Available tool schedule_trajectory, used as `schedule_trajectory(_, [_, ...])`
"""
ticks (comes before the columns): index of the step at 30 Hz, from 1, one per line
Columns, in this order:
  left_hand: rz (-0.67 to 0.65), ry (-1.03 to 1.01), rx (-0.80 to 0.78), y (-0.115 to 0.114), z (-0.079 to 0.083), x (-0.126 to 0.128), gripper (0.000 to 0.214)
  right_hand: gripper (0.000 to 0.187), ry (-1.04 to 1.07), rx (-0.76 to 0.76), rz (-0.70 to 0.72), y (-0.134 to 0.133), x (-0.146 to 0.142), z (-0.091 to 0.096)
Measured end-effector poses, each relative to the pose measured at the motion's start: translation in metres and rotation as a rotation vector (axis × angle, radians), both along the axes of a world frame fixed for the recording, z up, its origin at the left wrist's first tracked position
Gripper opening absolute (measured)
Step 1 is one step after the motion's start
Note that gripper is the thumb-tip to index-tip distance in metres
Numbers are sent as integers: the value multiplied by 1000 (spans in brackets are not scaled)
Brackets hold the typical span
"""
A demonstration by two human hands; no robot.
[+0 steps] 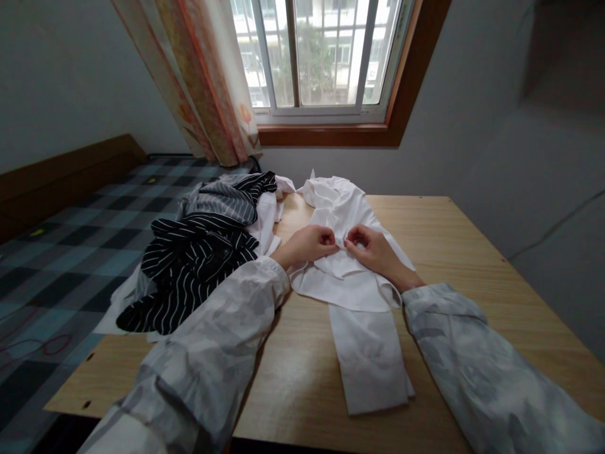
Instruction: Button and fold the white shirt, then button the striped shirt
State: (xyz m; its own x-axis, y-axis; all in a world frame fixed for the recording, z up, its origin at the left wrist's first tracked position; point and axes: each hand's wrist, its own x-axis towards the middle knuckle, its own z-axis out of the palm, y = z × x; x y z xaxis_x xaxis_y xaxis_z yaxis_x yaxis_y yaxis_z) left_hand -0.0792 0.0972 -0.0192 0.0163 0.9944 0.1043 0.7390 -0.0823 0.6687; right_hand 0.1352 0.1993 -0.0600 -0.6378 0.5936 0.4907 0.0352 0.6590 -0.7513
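A white shirt (331,277) lies on the wooden table (454,252), its collar end toward the window and one sleeve (371,359) stretched toward me. Both my hands meet over the middle of its front. My left hand (309,243) pinches the cloth between thumb and fingers. Just to its right, my right hand (371,249) also pinches the fabric, its fingertips a short way from the left ones. Whether a button is between the fingertips is too small to tell.
A heap of clothes, with a black striped garment (198,265) on top, lies at the table's left side. Beyond it is a bed with a checked cover (80,233). A curtain (203,82) hangs beside the window (326,57) behind the table.
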Motion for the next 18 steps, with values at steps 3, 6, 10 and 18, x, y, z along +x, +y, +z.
schedule_trajectory(3, [-78,-227,-1,2,-2,-3,32,11,-25,79,10,-2,-1,1])
schedule_trajectory(6, [-85,-339,33,2,-4,-2,38,15,-33,84,7,-2,-1,0])
schedule_trajectory(10, [-70,-412,52,0,-4,1,44,20,-34,63,-22,-1,0,-1])
schedule_trajectory(18, [-77,-447,107,-2,-7,5,41,26,0,-40,-26,-6,-1,5])
